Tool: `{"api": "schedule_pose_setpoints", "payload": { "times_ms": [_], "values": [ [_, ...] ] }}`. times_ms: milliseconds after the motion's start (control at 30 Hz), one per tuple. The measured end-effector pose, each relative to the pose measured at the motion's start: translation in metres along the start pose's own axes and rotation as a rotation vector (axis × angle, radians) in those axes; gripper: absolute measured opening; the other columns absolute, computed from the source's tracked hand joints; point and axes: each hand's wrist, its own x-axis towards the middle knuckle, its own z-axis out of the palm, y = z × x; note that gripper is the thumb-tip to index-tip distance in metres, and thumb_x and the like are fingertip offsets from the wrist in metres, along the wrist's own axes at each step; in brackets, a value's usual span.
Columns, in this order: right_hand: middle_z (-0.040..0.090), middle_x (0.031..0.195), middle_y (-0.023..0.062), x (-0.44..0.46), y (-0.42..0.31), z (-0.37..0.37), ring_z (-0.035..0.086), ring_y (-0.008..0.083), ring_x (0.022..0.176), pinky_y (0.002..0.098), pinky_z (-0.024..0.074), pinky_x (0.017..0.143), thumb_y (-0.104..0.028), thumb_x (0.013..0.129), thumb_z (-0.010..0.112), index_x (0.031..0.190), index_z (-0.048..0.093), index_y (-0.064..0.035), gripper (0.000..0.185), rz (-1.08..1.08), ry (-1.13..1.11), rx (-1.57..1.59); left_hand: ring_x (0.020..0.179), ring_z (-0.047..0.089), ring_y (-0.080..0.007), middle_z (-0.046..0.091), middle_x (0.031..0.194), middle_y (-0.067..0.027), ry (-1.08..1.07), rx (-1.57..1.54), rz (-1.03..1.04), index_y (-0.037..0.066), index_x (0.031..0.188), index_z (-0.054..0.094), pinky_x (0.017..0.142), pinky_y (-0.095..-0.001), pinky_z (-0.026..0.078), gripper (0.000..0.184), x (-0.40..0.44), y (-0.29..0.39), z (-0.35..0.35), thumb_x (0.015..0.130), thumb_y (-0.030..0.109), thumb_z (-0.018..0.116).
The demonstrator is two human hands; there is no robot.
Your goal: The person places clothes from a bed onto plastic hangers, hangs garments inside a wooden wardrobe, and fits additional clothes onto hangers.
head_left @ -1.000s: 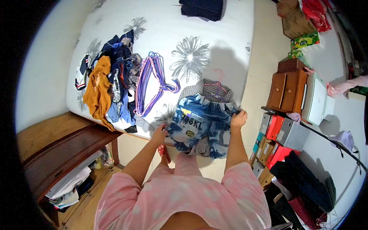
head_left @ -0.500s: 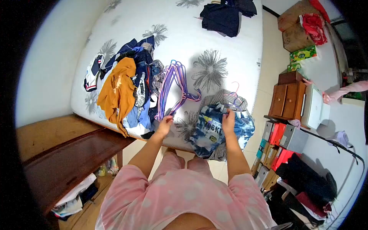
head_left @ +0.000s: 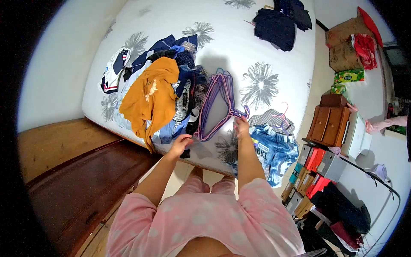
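Observation:
Purple and pink hangers (head_left: 217,103) lie in a bundle on the bed, beside a clothes pile topped by a mustard garment (head_left: 150,96). At the hook end of the bundle is my right hand (head_left: 242,125), its fingers closed at the hooks; what exactly they grip is too small to tell. My left hand (head_left: 181,144) is just above the bed's front edge, left of the bundle's lower corner, fingers apart and holding nothing. Blue tie-dye denim shorts (head_left: 276,150) lie at the right over a grey checked garment (head_left: 270,118) with a pink hanger hook showing.
Dark folded clothes (head_left: 276,28) lie at the bed's far right. A white and navy garment (head_left: 114,70) is beyond the pile. A dark wooden bench (head_left: 90,184) stands at the lower left; shoe boxes (head_left: 314,160) and a small wooden cabinet (head_left: 329,122) are at the right.
The view has shifted left. My right hand has let go of the denim shorts and moved to the hanger hooks. My left hand left the shorts earlier and is now beside the hangers.

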Motion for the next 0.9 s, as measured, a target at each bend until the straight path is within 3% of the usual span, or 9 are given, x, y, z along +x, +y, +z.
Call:
{"api": "schedule_pose_setpoints", "payload": {
  "times_ms": [133,167,300,600,733,767,900],
  "values": [
    [0.062,0.089,0.0017,-0.010,0.004,0.008,0.058,0.0127,0.077,0.0269,0.0488,0.060,-0.009,0.086,0.061,0.107,0.060,-0.0098,0.022,-0.233,0.052,0.150,0.089,0.059,-0.0158,0.062,0.099,-0.0062,-0.003,-0.045,-0.031,0.005,0.113,0.054,0.080,-0.0277,0.047,0.023,-0.008,-0.010,-0.013,0.092,0.013,0.052],
    [0.063,0.084,0.0014,-0.013,0.003,0.008,0.060,0.0123,0.075,0.0260,0.0493,0.059,-0.009,0.087,0.061,0.096,0.062,-0.0098,0.009,-0.291,0.121,0.193,0.092,0.060,-0.0171,0.062,0.102,-0.0072,-0.020,-0.074,-0.023,0.005,0.115,0.053,0.083,-0.0294,0.048,0.024,-0.008,-0.014,-0.016,0.093,0.015,0.051],
    [0.063,0.078,0.0036,-0.042,-0.021,0.009,0.062,0.0131,0.068,0.0224,0.0496,0.056,-0.002,0.085,0.062,0.088,0.059,-0.0061,0.006,-0.486,0.109,0.255,0.091,0.060,-0.0172,0.062,0.102,-0.0084,-0.057,-0.040,-0.003,0.005,0.115,0.053,0.083,-0.0291,0.048,0.024,-0.019,-0.004,-0.013,0.093,0.016,0.051],
    [0.061,0.080,0.0053,-0.100,-0.090,-0.023,0.064,0.0172,0.073,0.0250,0.0537,0.060,0.004,0.081,0.062,0.085,0.054,-0.0059,0.013,-0.480,-0.138,0.300,0.092,0.058,-0.0139,0.061,0.103,-0.0048,0.088,-0.125,0.088,0.010,0.120,0.047,0.082,-0.0301,0.044,0.030,-0.043,0.038,0.005,0.093,0.021,0.053],
    [0.061,0.089,0.0085,-0.160,-0.120,-0.033,0.064,0.0194,0.080,0.0270,0.0537,0.067,0.001,0.085,0.059,0.087,0.054,-0.0051,0.008,-0.615,-0.335,0.101,0.106,0.052,-0.0168,0.057,0.117,-0.0040,0.132,-0.176,0.153,0.015,0.129,0.040,0.088,-0.0328,0.040,0.045,-0.068,0.072,0.016,0.091,0.032,0.056],
    [0.061,0.090,0.0089,-0.176,-0.126,-0.035,0.064,0.0197,0.081,0.0271,0.0535,0.068,0.001,0.086,0.058,0.087,0.054,-0.0047,0.007,-0.654,-0.389,0.037,0.113,0.046,-0.0181,0.050,0.126,-0.0053,0.107,-0.208,0.173,0.017,0.134,0.034,0.092,-0.0372,0.037,0.054,-0.064,0.071,0.014,0.090,0.037,0.057],
    [0.061,0.093,0.0099,-0.237,-0.148,-0.037,0.064,0.0209,0.087,0.0286,0.0533,0.070,0.003,0.087,0.054,0.084,0.054,-0.0026,0.007,-0.711,-0.548,-0.149,0.120,0.042,-0.0203,0.045,0.133,-0.0066,0.188,-0.252,0.227,0.018,0.139,0.026,0.097,-0.0440,0.032,0.066,-0.097,0.105,0.043,0.088,0.048,0.055]
  ]
}}
